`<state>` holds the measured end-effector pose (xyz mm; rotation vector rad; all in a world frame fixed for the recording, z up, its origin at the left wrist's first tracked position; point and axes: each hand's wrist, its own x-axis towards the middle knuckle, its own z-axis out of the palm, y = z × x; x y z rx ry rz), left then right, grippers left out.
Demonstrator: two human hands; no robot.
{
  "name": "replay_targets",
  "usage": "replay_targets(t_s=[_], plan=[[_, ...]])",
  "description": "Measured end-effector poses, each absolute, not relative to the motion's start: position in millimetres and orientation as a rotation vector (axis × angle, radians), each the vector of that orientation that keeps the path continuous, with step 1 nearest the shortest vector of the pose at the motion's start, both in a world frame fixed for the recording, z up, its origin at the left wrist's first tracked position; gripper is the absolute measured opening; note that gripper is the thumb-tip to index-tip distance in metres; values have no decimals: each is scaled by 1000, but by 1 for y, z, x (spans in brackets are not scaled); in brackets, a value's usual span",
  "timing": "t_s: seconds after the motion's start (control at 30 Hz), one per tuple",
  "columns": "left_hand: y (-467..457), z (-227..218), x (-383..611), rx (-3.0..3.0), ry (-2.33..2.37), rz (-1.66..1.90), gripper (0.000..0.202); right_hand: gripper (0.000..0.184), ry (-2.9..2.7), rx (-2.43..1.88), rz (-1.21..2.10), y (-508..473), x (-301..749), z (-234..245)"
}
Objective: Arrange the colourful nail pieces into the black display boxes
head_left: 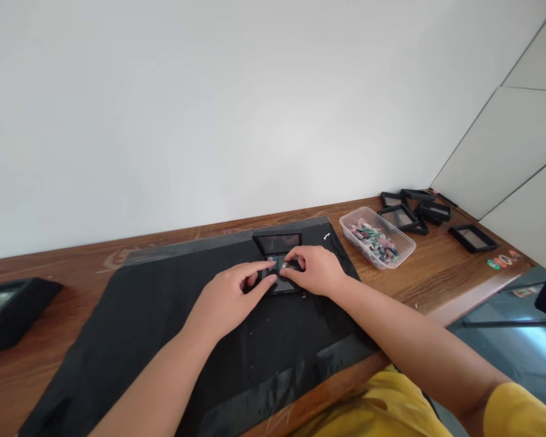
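"Where's the little case from where you're standing?"

"The black case (285,286) is on the dark mat (163,303), toward the right of it, with its lid (279,244) tipped up at the back, on the wall side. Both hands are at it."

"And what are they doing?"

"The left hand (234,294) comes in from the left, thumb and forefinger spread a little at the tips, over the case. The right hand (316,267) meets it from the other side, the other fingers curled, thumb and forefinger close together."

"Pinching something?"

"I can't tell; the tips hide it. There's a small bluish bit (276,261) in the case, right between the hands."

"What's that beside the mat?"

"A clear plastic tub (406,244), with pink, green and whitish bits (375,240) heaped inside. Behind it, toward the corner, a loose pile of black frames (398,217), and one more frame (473,238) apart from them, nearer the table's end."

"I see round stickers (505,260) near that edge, too."

"Yes, on the wooden table (427,267). At the far left there's a bigger-looking black frame (27,312), partly out of sight."
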<state>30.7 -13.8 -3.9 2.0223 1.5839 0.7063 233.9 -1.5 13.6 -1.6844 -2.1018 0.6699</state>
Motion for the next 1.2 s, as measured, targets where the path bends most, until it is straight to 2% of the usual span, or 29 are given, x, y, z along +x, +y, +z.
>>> replay_targets(t_s=[0.4,1.1,1.2], plan=[[-12,-9,29,2082,1618,623,55,22,-2122,-1708,608,-3,231,8],[-9,-12,28,2077,1596,664,53,36,-2185,-1645,635,-8,230,13],[-10,-12,27,2067,1597,662,54,32,-2202,-1613,605,-12,229,14]])
